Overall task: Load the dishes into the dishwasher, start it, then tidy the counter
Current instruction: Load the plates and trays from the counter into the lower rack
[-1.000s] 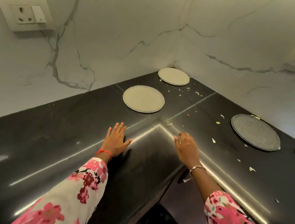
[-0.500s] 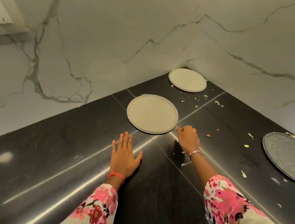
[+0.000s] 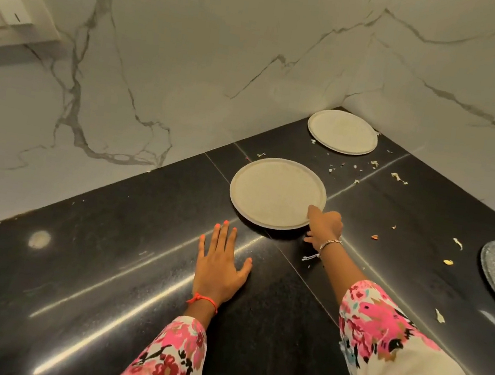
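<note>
**Right hand takes the plate rim**

Right hand (image 3: 325, 227) pinches the near rim of the round beige plate (image 3: 274, 191), thumb on top. The plate lies on the black stone counter (image 3: 86, 260). Left hand (image 3: 219, 266) presses flat beside it, fingers straight, holding nothing.

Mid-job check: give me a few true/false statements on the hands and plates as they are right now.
The right hand pinches the near beige plate at its rim. True.
The left hand holds a plate. False: it lies flat on the black counter, holding nothing.
The beige plates are stacked. False: the far beige plate lies apart, in the corner.
Food scraps lie on the counter. True.
</note>
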`<state>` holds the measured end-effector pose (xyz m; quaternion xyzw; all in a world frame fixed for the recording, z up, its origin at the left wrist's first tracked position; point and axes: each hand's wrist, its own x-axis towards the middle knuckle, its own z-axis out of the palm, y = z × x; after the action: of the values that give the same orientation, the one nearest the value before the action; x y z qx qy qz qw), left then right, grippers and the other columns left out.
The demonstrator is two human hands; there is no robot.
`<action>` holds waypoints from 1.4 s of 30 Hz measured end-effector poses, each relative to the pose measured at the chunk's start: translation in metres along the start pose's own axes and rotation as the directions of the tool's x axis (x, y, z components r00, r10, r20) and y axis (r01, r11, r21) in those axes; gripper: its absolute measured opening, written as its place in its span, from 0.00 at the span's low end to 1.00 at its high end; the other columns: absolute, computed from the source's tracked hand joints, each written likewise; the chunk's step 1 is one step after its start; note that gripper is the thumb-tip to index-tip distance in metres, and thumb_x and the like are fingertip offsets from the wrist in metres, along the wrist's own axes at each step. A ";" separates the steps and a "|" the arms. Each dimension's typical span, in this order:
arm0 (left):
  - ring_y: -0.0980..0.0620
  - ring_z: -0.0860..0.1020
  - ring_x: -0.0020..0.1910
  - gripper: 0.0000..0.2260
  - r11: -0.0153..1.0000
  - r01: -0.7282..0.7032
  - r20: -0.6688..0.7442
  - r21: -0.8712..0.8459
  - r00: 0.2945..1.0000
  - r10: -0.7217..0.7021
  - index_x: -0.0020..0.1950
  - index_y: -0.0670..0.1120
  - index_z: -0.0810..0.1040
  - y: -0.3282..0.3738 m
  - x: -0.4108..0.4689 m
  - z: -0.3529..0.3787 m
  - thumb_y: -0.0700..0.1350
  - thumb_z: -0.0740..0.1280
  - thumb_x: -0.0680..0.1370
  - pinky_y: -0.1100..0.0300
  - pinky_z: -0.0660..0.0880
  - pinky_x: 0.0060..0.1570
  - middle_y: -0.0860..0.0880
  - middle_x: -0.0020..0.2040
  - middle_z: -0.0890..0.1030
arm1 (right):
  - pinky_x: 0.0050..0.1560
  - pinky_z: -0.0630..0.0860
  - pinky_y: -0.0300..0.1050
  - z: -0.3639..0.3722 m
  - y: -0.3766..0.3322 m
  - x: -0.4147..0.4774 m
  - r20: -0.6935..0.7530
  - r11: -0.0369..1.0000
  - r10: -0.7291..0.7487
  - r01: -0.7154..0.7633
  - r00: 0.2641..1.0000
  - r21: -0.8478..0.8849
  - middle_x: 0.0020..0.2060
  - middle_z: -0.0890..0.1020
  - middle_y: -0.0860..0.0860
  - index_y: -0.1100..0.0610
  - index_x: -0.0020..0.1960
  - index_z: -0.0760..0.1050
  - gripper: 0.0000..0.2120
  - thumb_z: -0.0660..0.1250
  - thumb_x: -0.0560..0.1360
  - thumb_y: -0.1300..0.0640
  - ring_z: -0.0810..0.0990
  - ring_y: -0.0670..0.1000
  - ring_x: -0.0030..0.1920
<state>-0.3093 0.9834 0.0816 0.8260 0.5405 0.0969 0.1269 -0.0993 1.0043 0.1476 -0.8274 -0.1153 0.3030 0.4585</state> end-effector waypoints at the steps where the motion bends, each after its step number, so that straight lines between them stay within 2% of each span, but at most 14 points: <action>1: 0.51 0.42 0.77 0.38 1.000 0.004 0.002 -0.004 1.000 -0.004 0.77 0.48 0.48 0.000 0.000 0.000 0.66 0.40 0.71 0.51 0.34 0.71 0.48 0.78 0.46 | 0.42 0.81 0.58 -0.002 -0.002 -0.002 -0.021 0.985 0.062 -0.058 0.998 0.165 0.51 0.79 0.59 0.62 0.50 0.71 0.10 0.63 0.73 0.57 0.79 0.60 0.48; 3: 0.51 0.41 0.76 0.35 1.000 0.007 0.008 0.003 1.000 -0.007 0.77 0.48 0.47 0.000 0.000 -0.001 0.65 0.45 0.75 0.51 0.34 0.71 0.48 0.78 0.45 | 0.45 0.79 0.51 -0.008 -0.001 -0.003 -0.056 0.883 0.192 -0.148 0.980 0.445 0.50 0.77 0.57 0.65 0.56 0.72 0.13 0.59 0.74 0.61 0.77 0.57 0.48; 5: 0.50 0.41 0.76 0.33 1.000 0.006 0.015 0.001 1.000 -0.006 0.77 0.48 0.47 0.001 -0.001 -0.002 0.62 0.51 0.78 0.50 0.34 0.72 0.48 0.78 0.44 | 0.47 0.77 0.48 -0.013 0.004 -0.009 -0.022 0.808 0.253 -0.199 0.967 0.554 0.49 0.76 0.56 0.66 0.60 0.71 0.17 0.62 0.72 0.63 0.77 0.57 0.48; 8: 0.50 0.41 0.76 0.32 1.000 0.011 0.017 -0.006 1.000 -0.011 0.77 0.47 0.47 0.002 0.000 -0.003 0.61 0.52 0.78 0.49 0.36 0.72 0.48 0.78 0.45 | 0.57 0.76 0.58 -0.021 0.015 -0.025 0.102 0.767 0.283 -0.289 0.954 0.572 0.58 0.71 0.59 0.61 0.63 0.63 0.29 0.74 0.68 0.64 0.75 0.60 0.59; 10: 0.50 0.42 0.77 0.32 1.000 0.006 0.023 -0.010 1.000 -0.006 0.77 0.47 0.48 0.003 -0.001 -0.004 0.60 0.53 0.78 0.48 0.37 0.72 0.48 0.78 0.45 | 0.58 0.75 0.61 -0.030 0.023 -0.036 0.102 0.771 0.300 -0.304 0.948 0.559 0.64 0.69 0.60 0.61 0.66 0.59 0.35 0.75 0.67 0.65 0.73 0.61 0.62; 14: 0.48 0.43 0.77 0.32 1.000 -0.012 0.041 -0.019 0.999 0.013 0.77 0.45 0.50 0.003 -0.003 -0.005 0.59 0.53 0.79 0.47 0.39 0.73 0.46 0.78 0.47 | 0.57 0.76 0.60 -0.062 0.047 -0.060 0.040 0.763 0.294 -0.259 0.955 0.592 0.63 0.71 0.60 0.62 0.67 0.60 0.35 0.75 0.66 0.65 0.74 0.61 0.61; 19: 0.48 0.44 0.77 0.31 0.992 -0.040 0.121 -0.117 0.991 0.054 0.76 0.41 0.50 0.018 -0.042 -0.016 0.57 0.54 0.80 0.46 0.40 0.73 0.44 0.78 0.49 | 0.49 0.78 0.60 -0.133 0.093 -0.109 0.102 0.705 0.181 -0.201 0.978 0.680 0.60 0.77 0.59 0.64 0.65 0.69 0.30 0.75 0.65 0.64 0.78 0.61 0.57; 23: 0.49 0.45 0.77 0.30 0.975 -0.111 0.114 -0.191 0.984 0.135 0.76 0.41 0.52 0.042 -0.114 -0.017 0.54 0.56 0.80 0.47 0.40 0.74 0.45 0.78 0.51 | 0.48 0.77 0.58 -0.197 0.144 -0.161 0.100 0.687 0.106 -0.146 0.989 0.712 0.59 0.78 0.60 0.65 0.64 0.71 0.23 0.71 0.70 0.65 0.79 0.60 0.53; 27: 0.50 0.47 0.77 0.27 0.941 -0.266 0.028 -0.210 0.960 0.278 0.75 0.42 0.56 0.073 -0.206 -0.009 0.52 0.58 0.80 0.50 0.40 0.74 0.45 0.77 0.54 | 0.37 0.82 0.52 -0.267 0.219 -0.224 0.117 0.680 0.067 -0.132 0.991 0.721 0.59 0.78 0.59 0.64 0.65 0.71 0.24 0.71 0.70 0.63 0.80 0.57 0.50; 31: 0.51 0.47 0.77 0.25 0.915 -0.343 0.019 -0.210 0.935 0.355 0.75 0.42 0.57 0.101 -0.308 0.017 0.50 0.58 0.80 0.52 0.40 0.74 0.46 0.77 0.54 | 0.44 0.80 0.55 -0.331 0.303 -0.284 0.066 0.690 0.090 -0.110 0.994 0.716 0.61 0.77 0.61 0.64 0.63 0.72 0.23 0.71 0.69 0.64 0.78 0.61 0.57; 34: 0.50 0.48 0.77 0.26 0.915 -0.352 0.139 -0.199 0.914 0.382 0.76 0.42 0.56 0.112 -0.396 0.044 0.50 0.58 0.80 0.52 0.40 0.73 0.46 0.77 0.53 | 0.48 0.79 0.57 -0.374 0.371 -0.335 0.053 0.729 0.118 -0.122 0.992 0.674 0.60 0.77 0.62 0.66 0.64 0.71 0.22 0.69 0.71 0.65 0.77 0.60 0.56; 37: 0.49 0.47 0.77 0.27 0.911 -0.372 0.261 -0.178 0.875 0.408 0.76 0.42 0.54 0.111 -0.485 0.066 0.51 0.57 0.81 0.51 0.40 0.73 0.46 0.77 0.52 | 0.54 0.75 0.59 -0.403 0.428 -0.390 -0.016 0.776 0.228 -0.172 0.974 0.607 0.59 0.77 0.63 0.70 0.63 0.71 0.21 0.69 0.72 0.66 0.76 0.58 0.52; 40: 0.49 0.47 0.77 0.35 0.923 -0.352 0.372 -0.154 0.845 0.385 0.76 0.42 0.54 0.104 -0.569 0.080 0.62 0.48 0.75 0.53 0.39 0.73 0.45 0.77 0.51 | 0.46 0.77 0.49 -0.424 0.484 -0.440 -0.120 0.840 0.269 -0.172 0.956 0.515 0.56 0.78 0.64 0.71 0.61 0.71 0.19 0.69 0.71 0.67 0.75 0.57 0.48; 42: 0.48 0.47 0.77 0.44 0.919 -0.374 0.449 -0.124 0.805 0.388 0.76 0.42 0.52 0.094 -0.619 0.088 0.66 0.37 0.66 0.53 0.39 0.73 0.45 0.77 0.50 | 0.30 0.75 0.36 -0.434 0.517 -0.472 -0.171 0.892 0.261 -0.170 0.950 0.419 0.51 0.78 0.62 0.73 0.60 0.71 0.18 0.68 0.72 0.68 0.74 0.55 0.47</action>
<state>-0.4470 0.3699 0.0141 0.9144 0.3160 -0.0725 0.2426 -0.2535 0.1983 0.0778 -0.7527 0.0941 0.2747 0.5908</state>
